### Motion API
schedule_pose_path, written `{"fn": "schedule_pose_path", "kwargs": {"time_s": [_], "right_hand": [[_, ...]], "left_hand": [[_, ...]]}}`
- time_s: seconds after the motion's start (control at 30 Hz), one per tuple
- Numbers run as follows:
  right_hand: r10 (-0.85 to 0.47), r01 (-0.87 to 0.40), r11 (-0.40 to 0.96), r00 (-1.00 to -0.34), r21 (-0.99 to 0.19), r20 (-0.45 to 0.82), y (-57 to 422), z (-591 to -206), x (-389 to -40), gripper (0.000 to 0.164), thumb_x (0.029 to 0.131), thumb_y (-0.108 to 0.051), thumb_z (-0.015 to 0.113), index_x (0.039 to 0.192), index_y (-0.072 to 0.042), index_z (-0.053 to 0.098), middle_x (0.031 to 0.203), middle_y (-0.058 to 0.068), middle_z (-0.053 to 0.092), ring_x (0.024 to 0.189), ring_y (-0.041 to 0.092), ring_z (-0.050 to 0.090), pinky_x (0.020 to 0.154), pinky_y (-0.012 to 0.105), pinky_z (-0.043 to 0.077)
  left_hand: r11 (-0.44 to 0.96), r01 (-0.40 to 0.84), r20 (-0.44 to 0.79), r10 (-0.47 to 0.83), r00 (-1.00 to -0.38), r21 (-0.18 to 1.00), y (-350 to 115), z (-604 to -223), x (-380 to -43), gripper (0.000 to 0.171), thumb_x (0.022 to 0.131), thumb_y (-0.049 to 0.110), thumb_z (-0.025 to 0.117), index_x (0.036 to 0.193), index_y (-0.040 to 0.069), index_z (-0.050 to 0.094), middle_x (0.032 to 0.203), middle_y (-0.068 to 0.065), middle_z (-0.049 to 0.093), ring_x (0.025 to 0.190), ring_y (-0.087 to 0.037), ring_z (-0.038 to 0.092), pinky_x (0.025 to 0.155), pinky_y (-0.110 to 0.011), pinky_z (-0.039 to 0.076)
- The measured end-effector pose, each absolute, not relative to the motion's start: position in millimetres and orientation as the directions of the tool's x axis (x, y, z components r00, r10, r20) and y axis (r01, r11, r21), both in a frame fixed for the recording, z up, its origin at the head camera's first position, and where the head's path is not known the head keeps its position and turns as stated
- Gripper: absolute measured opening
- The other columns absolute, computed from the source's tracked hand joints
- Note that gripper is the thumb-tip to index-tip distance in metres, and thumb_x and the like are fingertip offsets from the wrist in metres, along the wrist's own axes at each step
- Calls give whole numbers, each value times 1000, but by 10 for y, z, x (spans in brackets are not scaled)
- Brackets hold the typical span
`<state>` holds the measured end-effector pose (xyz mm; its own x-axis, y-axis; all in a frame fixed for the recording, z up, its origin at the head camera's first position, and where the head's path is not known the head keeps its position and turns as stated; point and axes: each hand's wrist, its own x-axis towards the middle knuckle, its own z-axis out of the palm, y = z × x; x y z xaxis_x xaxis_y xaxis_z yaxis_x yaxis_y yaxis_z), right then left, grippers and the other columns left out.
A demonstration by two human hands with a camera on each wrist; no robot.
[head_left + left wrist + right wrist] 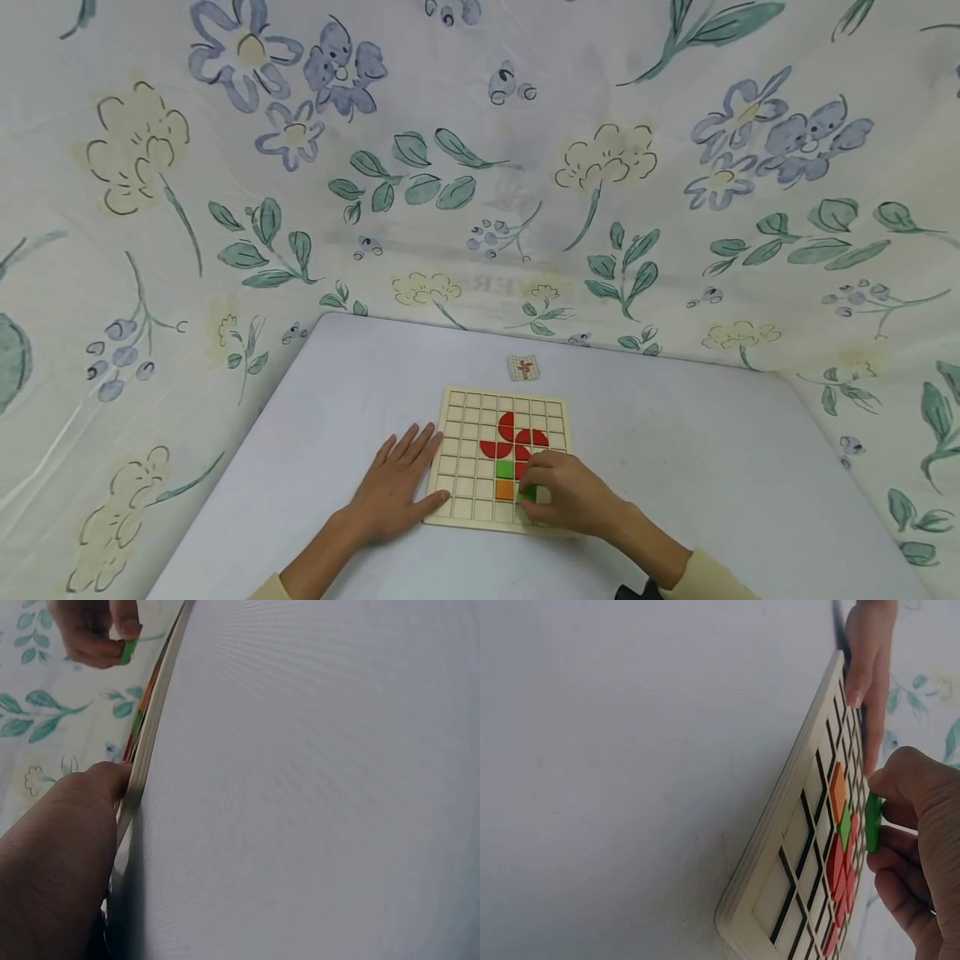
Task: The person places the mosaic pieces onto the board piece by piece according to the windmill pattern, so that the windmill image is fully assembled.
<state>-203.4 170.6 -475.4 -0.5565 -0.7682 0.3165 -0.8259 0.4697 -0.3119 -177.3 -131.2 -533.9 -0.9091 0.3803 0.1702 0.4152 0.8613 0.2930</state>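
Observation:
A pale wooden grid board [465, 487] lies on the table. Rounded red pieces [495, 450] form a pinwheel in its cells, with a green square [505, 469] and an orange square [505, 489] in a column below. Between thumb and fingers my right hand [573, 496] pinches another green tile [874, 823], which is held just above the board in the right wrist view. My left hand [393, 492] lies with straight fingers at the board's left side, its thumb touching the edge. The right hand partly covers the lower right cells and a red piece [520, 471].
Behind the board lies a small card [523, 367] printed with a grid and a red figure. The white table [675, 450] meets a flower-patterned cloth [540, 242] at the back and sides. Something black [637, 592] shows by the right sleeve.

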Motion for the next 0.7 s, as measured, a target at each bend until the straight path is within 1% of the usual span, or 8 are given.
{"fn": "schedule_pose_path", "kwargs": {"time_s": [0.2, 0.37, 0.47, 0.6, 0.7], "right_hand": [[-779, -825, 460, -553, -329, 296, 1634, -4780, -2000, 8, 79, -18, 81, 85, -16, 75, 85, -11, 64, 78, 2, 56, 75, 13, 48], [-804, -848, 413, -510, -331, 304, 1540, -4835, -1944, 9, 78, -16, 80, 84, -15, 74, 85, -11, 63, 77, 1, 55, 75, 10, 46], [-810, -860, 405, -494, -310, 314, 1496, -4875, -1924, 9, 77, -17, 80, 82, -17, 73, 84, -12, 61, 76, 0, 53, 74, 9, 44], [-810, -863, 428, -497, -268, 311, 1468, -4925, -1904, 9, 78, -20, 81, 81, -19, 73, 83, -13, 59, 76, 0, 51, 74, 8, 44], [-814, -867, 434, -494, -245, 307, 1457, -4947, -1887, 9, 79, -21, 81, 82, -18, 73, 86, -12, 60, 78, 1, 53, 76, 9, 45]], "left_hand": [[869, 402, 147, 375, -915, 287, -1302, -5331, -1768, 87, 93, 64, 50, 157, 10, 25, 162, -8, 20, 148, -29, 12, 116, -52, 10], [870, 400, 128, 379, -917, 290, -1306, -5323, -1764, 87, 94, 65, 47, 157, 11, 23, 163, -7, 18, 149, -28, 11, 117, -51, 9], [870, 404, 127, 383, -915, 284, -1307, -5324, -1766, 86, 94, 65, 46, 157, 11, 23, 163, -7, 18, 149, -28, 11, 117, -51, 9], [869, 406, 130, 385, -914, 282, -1309, -5326, -1770, 86, 94, 65, 45, 157, 11, 23, 163, -7, 18, 149, -28, 11, 117, -51, 9], [871, 403, 131, 381, -915, 282, -1310, -5326, -1771, 87, 94, 65, 45, 157, 11, 23, 163, -7, 17, 149, -28, 11, 117, -51, 9]]}}
